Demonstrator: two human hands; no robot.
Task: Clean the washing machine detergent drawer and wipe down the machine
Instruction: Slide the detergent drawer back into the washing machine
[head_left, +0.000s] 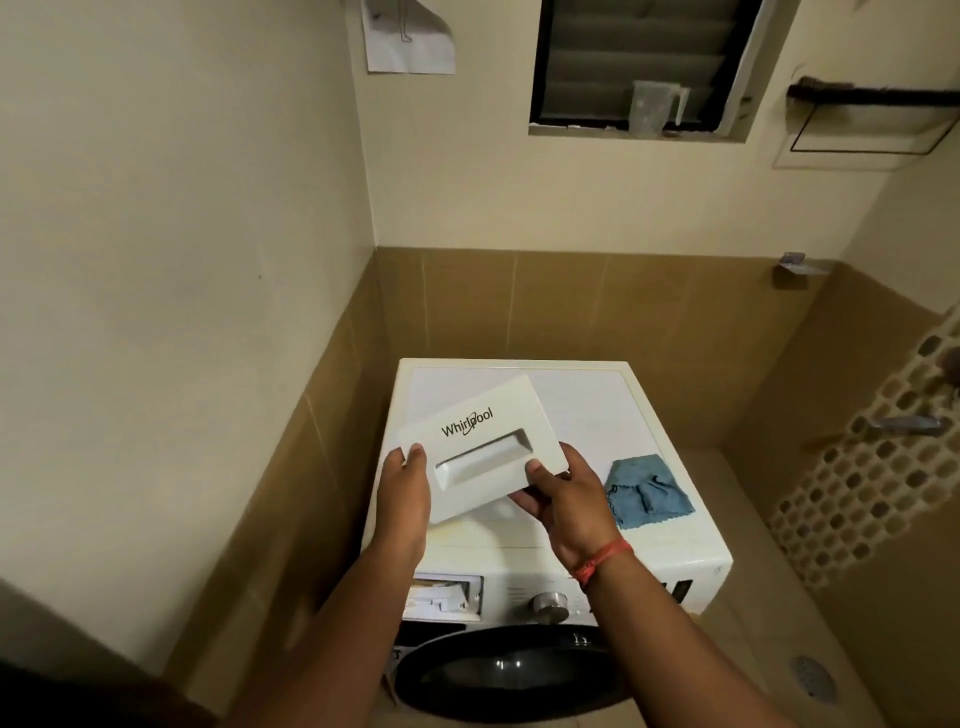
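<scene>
The white detergent drawer (480, 441) is out of the machine, held above the white washing machine top (597, 410) with its Whirlpool-marked front face toward me. My left hand (402, 493) grips its left end and my right hand (563, 496) grips its right end from below. The empty drawer slot (441, 595) shows at the machine's upper left front. A crumpled blue cloth (647, 491) lies on the machine top, just right of my right hand.
The machine stands in a corner between tiled walls, with its control dial (548, 605) and dark round door (511, 670) below. A clear jug (652, 106) stands on the window ledge. A floor drain (813, 678) and a perforated panel (872, 467) are at right.
</scene>
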